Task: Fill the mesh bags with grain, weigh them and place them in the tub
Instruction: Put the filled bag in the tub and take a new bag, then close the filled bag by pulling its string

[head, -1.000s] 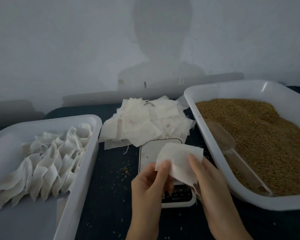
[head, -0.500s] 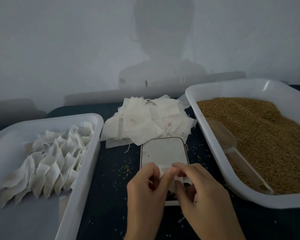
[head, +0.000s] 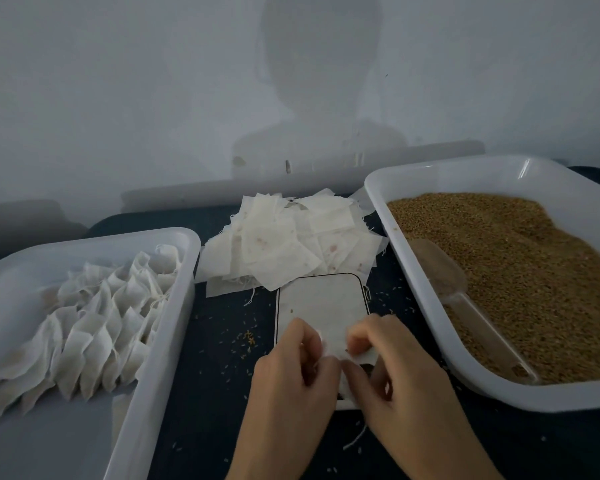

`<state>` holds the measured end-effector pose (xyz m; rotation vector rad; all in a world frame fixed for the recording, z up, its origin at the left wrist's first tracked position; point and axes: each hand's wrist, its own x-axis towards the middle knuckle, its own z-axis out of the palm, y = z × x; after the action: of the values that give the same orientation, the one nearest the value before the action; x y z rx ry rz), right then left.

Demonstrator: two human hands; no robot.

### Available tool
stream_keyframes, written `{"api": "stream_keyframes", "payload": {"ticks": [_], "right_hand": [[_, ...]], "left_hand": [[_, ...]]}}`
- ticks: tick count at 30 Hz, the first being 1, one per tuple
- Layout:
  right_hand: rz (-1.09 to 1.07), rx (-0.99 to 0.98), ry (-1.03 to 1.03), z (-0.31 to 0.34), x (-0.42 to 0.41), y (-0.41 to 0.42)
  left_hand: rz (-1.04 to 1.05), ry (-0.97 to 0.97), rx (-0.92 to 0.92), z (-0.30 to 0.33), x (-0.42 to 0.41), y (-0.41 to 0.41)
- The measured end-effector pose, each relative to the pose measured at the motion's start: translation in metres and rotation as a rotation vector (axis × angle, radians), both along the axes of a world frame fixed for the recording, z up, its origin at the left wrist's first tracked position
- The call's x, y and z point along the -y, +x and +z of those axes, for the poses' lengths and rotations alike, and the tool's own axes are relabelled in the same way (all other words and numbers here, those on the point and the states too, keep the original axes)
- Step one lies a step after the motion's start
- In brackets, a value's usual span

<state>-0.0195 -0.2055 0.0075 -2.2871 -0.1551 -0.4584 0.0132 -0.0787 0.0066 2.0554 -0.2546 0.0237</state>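
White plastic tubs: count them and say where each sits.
2. The left tub holds filled mesh bags; the right tub holds grain and a scoop. None appears hidden.

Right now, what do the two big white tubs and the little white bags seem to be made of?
The two big white tubs, left and right, look like smooth moulded plastic: glossy highlights, rounded rims. The small white bags in the left tub look like thin matte mesh fabric, perhaps nonwoven: they crease softly, with loose threads.
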Motion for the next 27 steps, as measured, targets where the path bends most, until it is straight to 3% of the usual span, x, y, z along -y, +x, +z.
{"api": "stream_keyframes", "payload": {"ticks": [5, 11, 16, 20, 24, 27], "right_hand": [[0.034, 0.101, -0.129, -0.002, 0.000, 0.001], [-0.142, 0.110, -0.176, -0.003, -0.004, 0.001], [-0.066, -0.098, -0.300, 0.004, -0.004, 0.000], [-0.020, -0.213, -0.151, 0.002, 0.010, 0.004], [0.043, -0.303, -0.005, 0.012, 0.016, 0.005], [0.043, -0.287, -0.013, 0.015, 0.019, 0.004]], "left_hand": [[0.010, -0.079, -0.074, 0.000, -0.002, 0.003], [-0.080, 0.032, 0.006, 0.002, 0.001, -0.004], [-0.199, 0.067, 0.103, 0.011, -0.002, -0.004], [-0.444, 0.230, 0.275, 0.017, -0.014, 0.001], [-0.436, 0.351, 0.300, 0.015, -0.014, 0.011], [-0.436, 0.427, 0.277, 0.009, -0.002, 0.016]]}}
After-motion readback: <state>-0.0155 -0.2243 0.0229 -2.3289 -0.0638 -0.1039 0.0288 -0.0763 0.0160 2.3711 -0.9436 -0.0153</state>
